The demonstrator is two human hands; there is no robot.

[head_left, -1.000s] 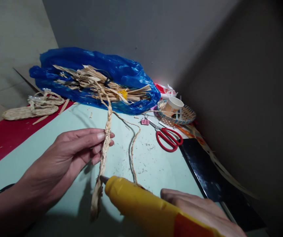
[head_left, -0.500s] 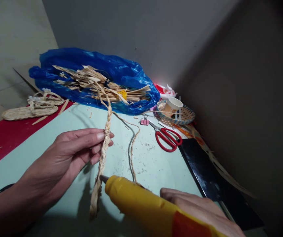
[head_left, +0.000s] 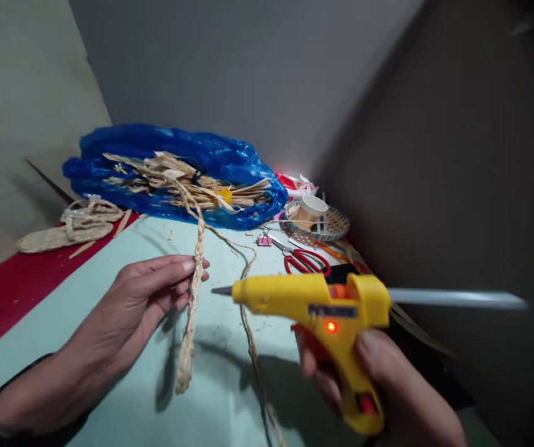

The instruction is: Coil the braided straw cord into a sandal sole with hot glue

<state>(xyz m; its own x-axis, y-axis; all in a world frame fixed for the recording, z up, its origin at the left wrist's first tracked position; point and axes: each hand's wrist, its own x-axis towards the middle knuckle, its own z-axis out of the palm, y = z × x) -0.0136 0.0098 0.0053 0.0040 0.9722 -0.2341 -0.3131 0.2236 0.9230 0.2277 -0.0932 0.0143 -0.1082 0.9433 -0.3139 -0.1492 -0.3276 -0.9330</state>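
Pinching the straw braid (head_left: 195, 273) between thumb and fingertips, the left hand (head_left: 143, 298) is holding it upright, its lower end hanging below the fingers over the pale green table (head_left: 108, 261). The right hand (head_left: 379, 385) is gripping a yellow glue gun (head_left: 313, 304), nozzle just beside the braid.

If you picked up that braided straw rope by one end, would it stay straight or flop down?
It would probably flop. The braid already hangs limp below the left hand, its loose end drooping to the table. It looks light, since fingertips alone hold it up. The dry straw seems rough, so it likely would not slip.
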